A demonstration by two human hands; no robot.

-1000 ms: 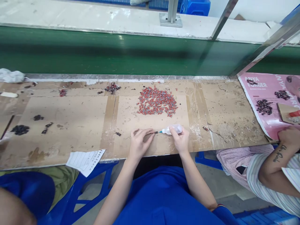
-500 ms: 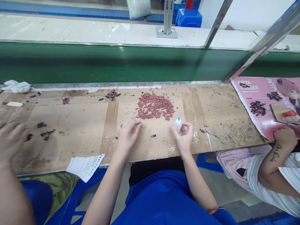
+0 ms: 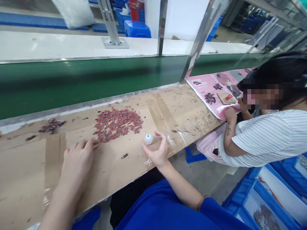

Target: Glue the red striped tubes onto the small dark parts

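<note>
My left hand (image 3: 80,155) rests over the cardboard, its fingers curled together and the tips at the lower left edge of a pile of small red-and-dark parts (image 3: 117,123). Whatever those fingertips pinch, if anything, is hidden. To the right of the pile, my right hand (image 3: 158,150) curves its thumb and fingers around a small translucent squeeze bottle (image 3: 148,139) with a blue tip pointing up. A gap shows between the bottle and the palm. One small dark piece (image 3: 124,156) lies between my hands.
A darker cluster of parts (image 3: 51,126) lies at the left. Past the cardboard runs a green strip (image 3: 96,80) with metal posts (image 3: 161,28). On the right, a co-worker (image 3: 263,137) sits at a pink sheet (image 3: 220,110) bearing several dark piles. Blue crates (image 3: 254,198) stand behind.
The view has swung to the right, bringing the co-worker into sight. My left hand has moved to the pile's lower left edge. The bottle now shows more from above.
</note>
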